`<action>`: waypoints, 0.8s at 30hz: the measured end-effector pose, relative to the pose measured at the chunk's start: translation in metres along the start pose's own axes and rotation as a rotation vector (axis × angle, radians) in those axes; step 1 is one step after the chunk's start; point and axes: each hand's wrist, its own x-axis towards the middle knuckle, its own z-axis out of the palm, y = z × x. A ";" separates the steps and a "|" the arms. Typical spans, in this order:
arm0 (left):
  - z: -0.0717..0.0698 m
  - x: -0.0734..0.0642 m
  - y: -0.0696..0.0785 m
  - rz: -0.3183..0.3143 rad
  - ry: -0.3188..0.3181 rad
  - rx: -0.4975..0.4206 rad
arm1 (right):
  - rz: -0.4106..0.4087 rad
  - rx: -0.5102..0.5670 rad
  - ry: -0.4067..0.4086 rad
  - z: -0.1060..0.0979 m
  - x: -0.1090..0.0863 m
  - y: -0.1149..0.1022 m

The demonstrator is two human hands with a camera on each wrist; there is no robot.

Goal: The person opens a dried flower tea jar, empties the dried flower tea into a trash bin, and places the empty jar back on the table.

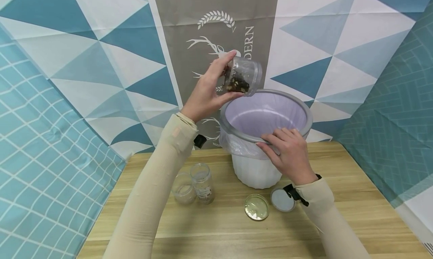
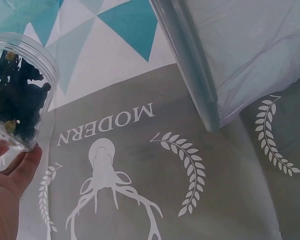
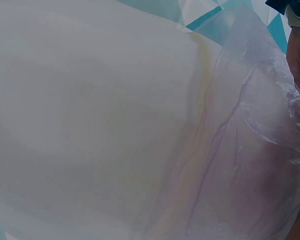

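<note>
In the head view my left hand (image 1: 210, 87) holds a clear plastic jar (image 1: 251, 73) between fingers and thumb. The jar lies tipped on its side, its mouth to the right, above the left rear rim of a white trash bin (image 1: 255, 172). Dark, clumpy contents with pale bits (image 2: 15, 97) sit inside the jar. A thin translucent purple bag (image 3: 255, 130) lines the bin and folds over its outside, under a grey rim ring (image 1: 308, 114). My right hand (image 1: 287, 152) grips the front right of that rim, fingers over the edge and thumb outside.
Two clear jars, a shorter one (image 1: 184, 194) and a taller labelled one (image 1: 204, 189), stand on the wooden table (image 1: 189, 236) at left. A gold-rimmed lid (image 1: 256, 207) and a whitish lid (image 1: 282, 200) lie before the bin. Patterned cloth (image 1: 128, 63) hangs behind.
</note>
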 end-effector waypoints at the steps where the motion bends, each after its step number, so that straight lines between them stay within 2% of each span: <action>1: 0.000 0.000 0.000 0.004 -0.003 0.004 | 0.000 0.001 0.002 0.000 0.000 0.000; 16: 0.000 0.001 0.001 0.009 -0.049 0.043 | 0.000 -0.002 0.002 0.000 0.000 0.000; 24: 0.000 0.003 0.000 0.051 -0.049 0.042 | -0.006 0.001 0.010 0.000 0.001 -0.001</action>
